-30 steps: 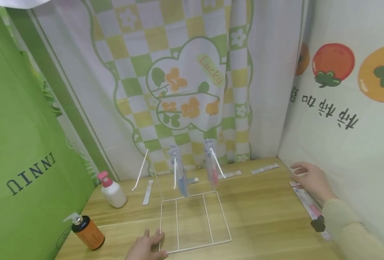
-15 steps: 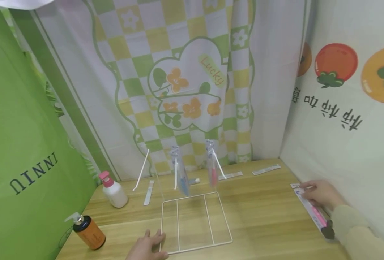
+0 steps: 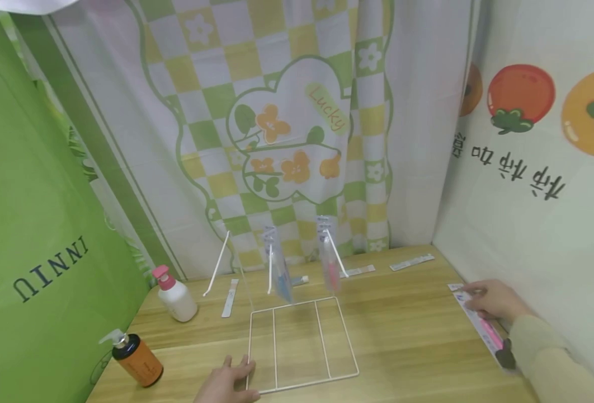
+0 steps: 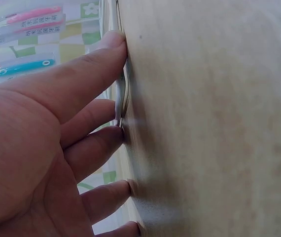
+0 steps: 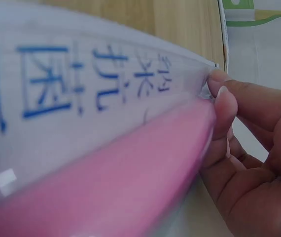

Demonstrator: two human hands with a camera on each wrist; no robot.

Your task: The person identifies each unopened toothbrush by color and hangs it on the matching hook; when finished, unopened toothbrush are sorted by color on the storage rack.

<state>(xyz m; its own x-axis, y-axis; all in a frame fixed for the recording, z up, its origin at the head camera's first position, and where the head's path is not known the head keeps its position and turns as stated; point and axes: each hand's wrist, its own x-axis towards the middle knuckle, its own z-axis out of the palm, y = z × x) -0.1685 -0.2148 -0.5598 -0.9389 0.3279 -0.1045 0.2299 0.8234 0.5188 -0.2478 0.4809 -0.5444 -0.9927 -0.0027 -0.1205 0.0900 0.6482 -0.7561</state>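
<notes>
My left hand [image 3: 229,378] lies flat at the near edge of the wooden table [image 3: 408,336]. Its straight fingers [image 4: 96,64] press the front left corner of a white wire rack [image 3: 302,341]. Two packaged toothbrushes hang from the rack's hooks, a blue one [image 3: 279,277] and a pink one [image 3: 330,266]. My right hand [image 3: 480,296] is by the right wall. It pinches the far end of a long packaged pink toothbrush [image 3: 487,329] that lies on the table. In the right wrist view the thumb and fingertips [image 5: 224,101] clamp the clear pack [image 5: 106,148].
An orange pump bottle [image 3: 137,359] stands at the near left, and behind it a white bottle with a pink cap [image 3: 175,294]. More flat packs [image 3: 229,298] [image 3: 411,262] lie along the back. Curtains close the left, back and right sides.
My right hand moved nearer along the right wall and down onto the pink toothbrush pack, then took hold of its end. The left hand stayed on the rack corner.
</notes>
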